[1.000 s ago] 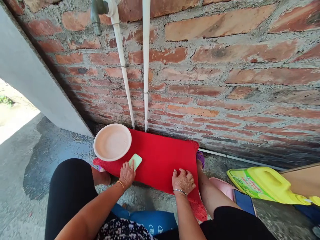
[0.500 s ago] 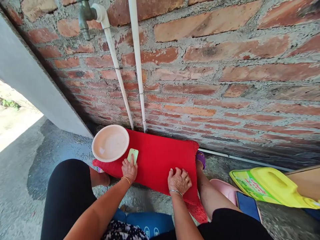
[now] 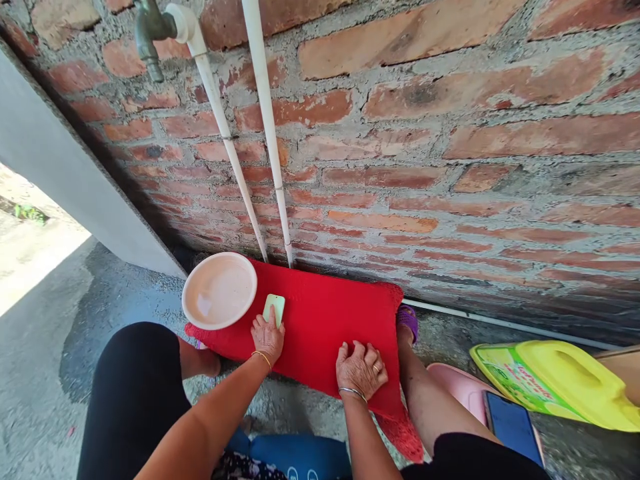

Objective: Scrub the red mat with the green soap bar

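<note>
One pale green block (image 3: pixel 279 309) on one red cloth (image 3: pixel 320 313)

Head view. Status: preparation appears complete. The cloth is spread nearly flat at the foot of the brick wall (image 3: pixel 400 178), with a pale basin (image 3: pixel 197 287) resting on its left end. The block is on the left half of the cloth, just right of the basin.

Left hand (image 3: pixel 269 338): closed on the near end of the block, index finger laid along the upper face. Right hand (image 3: pixel 361 370): holds nothing; it rests palm down on the right part of the cloth, fingers spread and slightly bent.

Progress, by judgement: work with the block is under way and not finished. No lather or residue can be made out, so the area covered cannot be determined. The middle and right areas look unworked.

Appearance: the cloth is an even, strong red, mostly smooth, with a rough-textured right edge that hangs in folds at the near corner. Dampness cannot be confirmed. The block is flat with rounded corners and a small dark mark near its far edge; its material cannot be told.
</note>
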Action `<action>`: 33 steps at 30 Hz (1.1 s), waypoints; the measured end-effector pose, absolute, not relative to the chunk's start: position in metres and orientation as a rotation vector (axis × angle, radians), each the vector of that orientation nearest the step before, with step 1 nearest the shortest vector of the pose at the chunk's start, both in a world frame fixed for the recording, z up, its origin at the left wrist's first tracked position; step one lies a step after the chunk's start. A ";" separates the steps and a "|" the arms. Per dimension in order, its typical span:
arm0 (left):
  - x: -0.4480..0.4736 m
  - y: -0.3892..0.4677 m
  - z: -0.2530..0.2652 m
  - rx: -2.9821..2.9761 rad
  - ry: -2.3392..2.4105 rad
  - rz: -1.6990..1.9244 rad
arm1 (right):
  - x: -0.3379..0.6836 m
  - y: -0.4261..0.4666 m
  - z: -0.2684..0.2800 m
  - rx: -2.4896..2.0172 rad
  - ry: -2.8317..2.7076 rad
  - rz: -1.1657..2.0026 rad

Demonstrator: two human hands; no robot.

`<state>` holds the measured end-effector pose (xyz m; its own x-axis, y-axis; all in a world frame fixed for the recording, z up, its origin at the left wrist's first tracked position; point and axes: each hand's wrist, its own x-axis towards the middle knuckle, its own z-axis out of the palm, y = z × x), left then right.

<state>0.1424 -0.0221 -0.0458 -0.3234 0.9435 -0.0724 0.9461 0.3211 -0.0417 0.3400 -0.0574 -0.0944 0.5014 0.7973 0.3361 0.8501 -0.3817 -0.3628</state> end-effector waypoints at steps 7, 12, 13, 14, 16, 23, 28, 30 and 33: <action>0.168 -0.026 -0.051 2.274 2.099 -0.078 | 0.342 -0.057 -0.105 -2.206 -1.366 -0.310; 0.140 0.030 -0.029 1.727 2.578 -0.071 | 0.341 -0.058 -0.102 -2.221 -1.374 -0.336; 0.140 0.035 -0.028 1.680 2.613 -0.081 | 0.341 -0.057 -0.102 -2.223 -1.371 -0.343; 0.143 0.035 -0.029 1.685 2.610 -0.098 | 0.341 -0.057 -0.102 -2.225 -1.367 -0.347; 0.157 0.024 -0.036 1.831 2.497 -0.129 | 0.341 -0.057 -0.101 -2.231 -1.364 -0.342; 0.168 -0.052 -0.061 2.378 2.044 -0.102 | 0.341 -0.058 -0.101 -2.251 -1.375 -0.300; 0.107 -0.064 -0.055 2.172 2.353 -0.152 | 0.340 -0.058 -0.101 -2.258 -1.361 -0.265; 0.095 -0.066 -0.053 2.165 2.356 -0.190 | 0.340 -0.058 -0.101 -2.266 -1.351 -0.243; 0.095 -0.067 -0.052 2.162 2.348 -0.199 | 0.340 -0.058 -0.101 -2.274 -1.351 -0.221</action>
